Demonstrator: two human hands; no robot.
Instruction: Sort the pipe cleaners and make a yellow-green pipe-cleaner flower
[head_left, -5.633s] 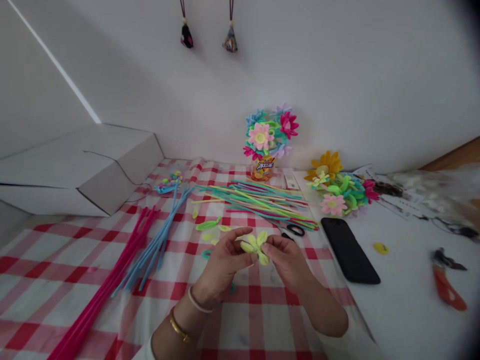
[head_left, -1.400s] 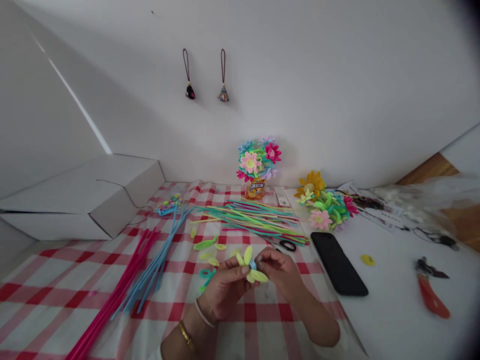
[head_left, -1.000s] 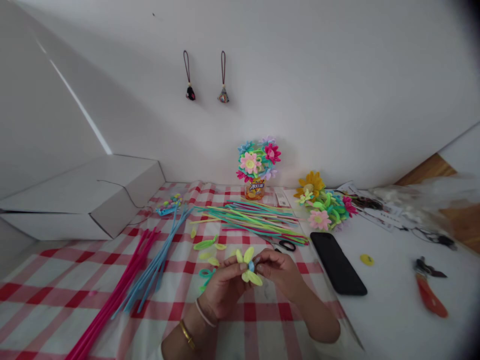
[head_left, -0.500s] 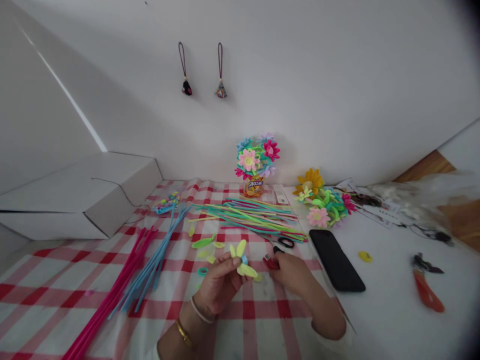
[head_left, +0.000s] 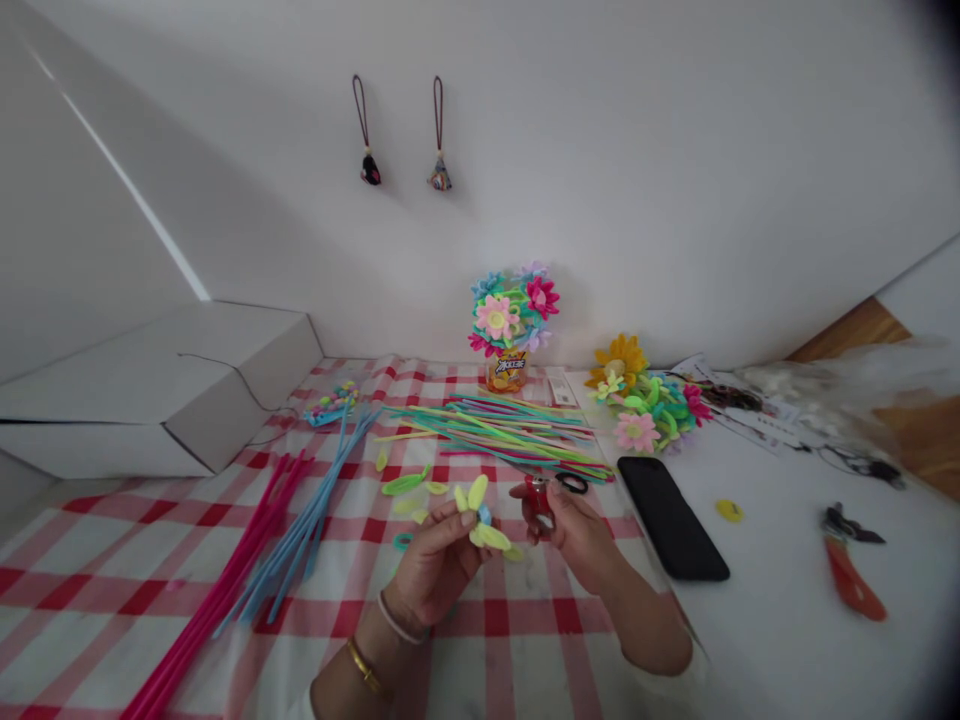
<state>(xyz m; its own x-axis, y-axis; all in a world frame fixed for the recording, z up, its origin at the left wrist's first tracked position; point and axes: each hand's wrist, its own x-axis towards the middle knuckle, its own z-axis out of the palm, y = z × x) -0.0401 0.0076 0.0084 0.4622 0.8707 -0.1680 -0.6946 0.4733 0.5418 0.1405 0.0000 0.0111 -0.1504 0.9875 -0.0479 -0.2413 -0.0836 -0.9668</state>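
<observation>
My left hand (head_left: 435, 560) is closed on a small yellow-green pipe-cleaner flower (head_left: 478, 515) with a blue centre, held up above the red-checked cloth (head_left: 150, 590). My right hand (head_left: 574, 530) is closed round a small red object (head_left: 536, 497), just right of the flower. Black scissors (head_left: 571, 483) lie right behind that hand. Loose yellow-green petals (head_left: 409, 485) lie on the cloth beyond my left hand.
A heap of mixed pipe cleaners (head_left: 495, 430), blue ones (head_left: 311, 510) and pink ones (head_left: 225, 585) lie on the cloth. A jar of finished flowers (head_left: 510, 330) and a flower bunch (head_left: 649, 400) stand behind. A black phone (head_left: 670, 515), orange pliers (head_left: 847, 575) and a white box (head_left: 157, 385) lie nearby.
My right hand let go of the flower, reached to the cloth, picked up a small red object and lifted it. My left hand kept the flower, shifting slightly left.
</observation>
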